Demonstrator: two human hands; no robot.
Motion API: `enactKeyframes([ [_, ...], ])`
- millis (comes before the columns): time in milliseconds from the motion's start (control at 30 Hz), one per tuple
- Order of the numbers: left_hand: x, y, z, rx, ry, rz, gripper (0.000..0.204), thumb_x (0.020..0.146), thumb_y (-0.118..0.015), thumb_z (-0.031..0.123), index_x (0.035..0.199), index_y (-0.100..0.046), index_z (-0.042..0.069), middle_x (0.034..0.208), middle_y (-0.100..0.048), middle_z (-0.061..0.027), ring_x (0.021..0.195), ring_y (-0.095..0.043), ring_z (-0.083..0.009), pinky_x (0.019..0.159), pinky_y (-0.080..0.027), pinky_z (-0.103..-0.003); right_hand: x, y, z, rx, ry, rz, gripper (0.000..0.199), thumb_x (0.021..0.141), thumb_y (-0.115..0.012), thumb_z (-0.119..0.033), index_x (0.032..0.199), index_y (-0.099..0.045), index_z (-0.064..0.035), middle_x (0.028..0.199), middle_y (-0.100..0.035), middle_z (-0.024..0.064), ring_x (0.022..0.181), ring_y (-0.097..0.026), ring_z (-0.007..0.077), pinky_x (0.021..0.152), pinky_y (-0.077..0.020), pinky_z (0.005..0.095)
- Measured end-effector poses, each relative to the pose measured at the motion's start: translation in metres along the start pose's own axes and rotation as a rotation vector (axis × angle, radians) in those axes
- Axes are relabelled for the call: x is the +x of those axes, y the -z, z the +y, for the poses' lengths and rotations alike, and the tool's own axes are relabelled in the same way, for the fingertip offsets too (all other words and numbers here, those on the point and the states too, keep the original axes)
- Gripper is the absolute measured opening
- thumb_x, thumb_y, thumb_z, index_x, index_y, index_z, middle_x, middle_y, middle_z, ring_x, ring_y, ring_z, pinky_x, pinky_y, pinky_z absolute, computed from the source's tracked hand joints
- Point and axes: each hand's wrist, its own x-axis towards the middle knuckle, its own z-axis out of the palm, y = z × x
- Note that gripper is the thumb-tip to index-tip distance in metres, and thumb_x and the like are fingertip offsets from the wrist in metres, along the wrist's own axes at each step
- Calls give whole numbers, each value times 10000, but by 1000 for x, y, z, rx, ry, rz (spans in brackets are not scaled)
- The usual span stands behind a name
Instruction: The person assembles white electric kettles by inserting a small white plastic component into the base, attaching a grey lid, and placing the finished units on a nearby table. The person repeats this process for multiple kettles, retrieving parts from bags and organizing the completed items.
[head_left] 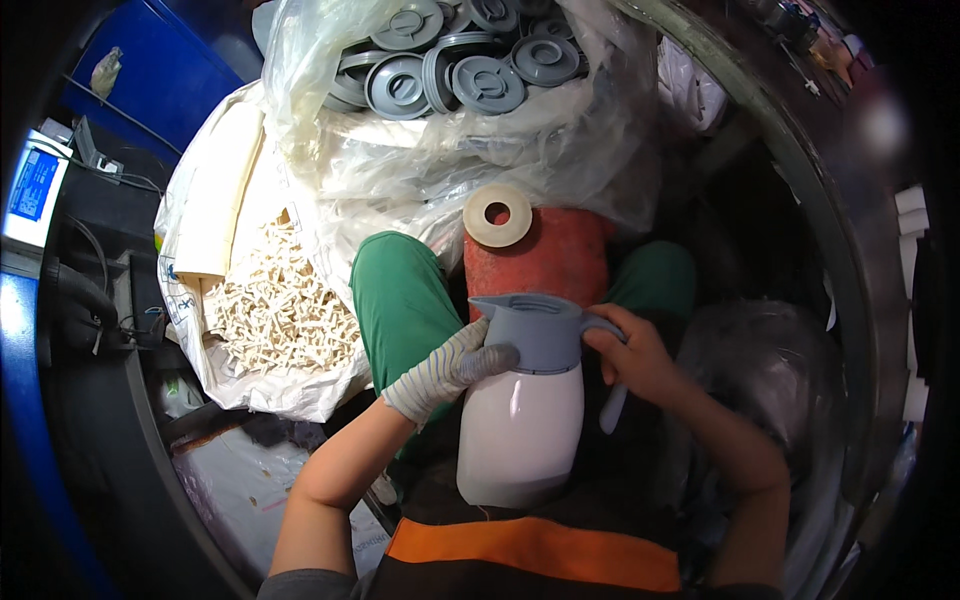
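A vacuum jug (pixel 520 430) with a white body and a grey collar and spout stands upright in front of me, close to my lap. My left hand (pixel 452 372), in a striped grey-palmed glove, is closed around the jug's left side, just below the spout. The fingers of my bare right hand (pixel 638 352) wrap round the top of the grey handle (pixel 612 408), whose lower end shows under them. A grey lid piece lies within the collar's top; whether it is fastened I cannot tell.
Beyond the jug, a cream ring (pixel 497 240) lies on a red block (pixel 540 270) between my knees. A clear plastic bag (pixel 470 160) of grey round lids (pixel 487 84) stands behind. To the left, a white sack (pixel 200 150) holds many small cream pieces (pixel 285 310).
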Motion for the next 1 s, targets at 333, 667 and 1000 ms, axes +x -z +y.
enactKeyframes([
  [333, -11, -12, 16, 88, 26, -38, 890, 723, -748, 552, 1370, -436, 25, 1303, -542, -86, 1228, -506, -209, 1051, -376, -328, 5, 28, -18, 192, -244, -417, 378, 936, -540, -408, 892, -561, -33, 716, -623, 43, 599, -666, 153, 508, -476, 234],
  [667, 137, 56, 31, 1677, -109, 610, 778, 724, -725, 472, 1375, -450, 146, 1409, -401, -224, 1290, -384, -425, 1040, -358, -506, -37, 58, -37, 129, -143, -102, 331, 888, -598, -363, 773, -570, -54, 614, -562, 39, 502, -577, 131, 484, -454, 252],
  [1000, 113, 67, 127, 550, -574, 728, 732, 723, -773, 223, 1361, -444, 81, 1118, -586, -142, 973, -600, -262, 822, -513, -344, -18, 59, -67, -8, 272, 231, 382, 893, -628, -312, 1085, -608, 18, 797, -640, 90, 630, -635, 165, 567, -510, 293],
])
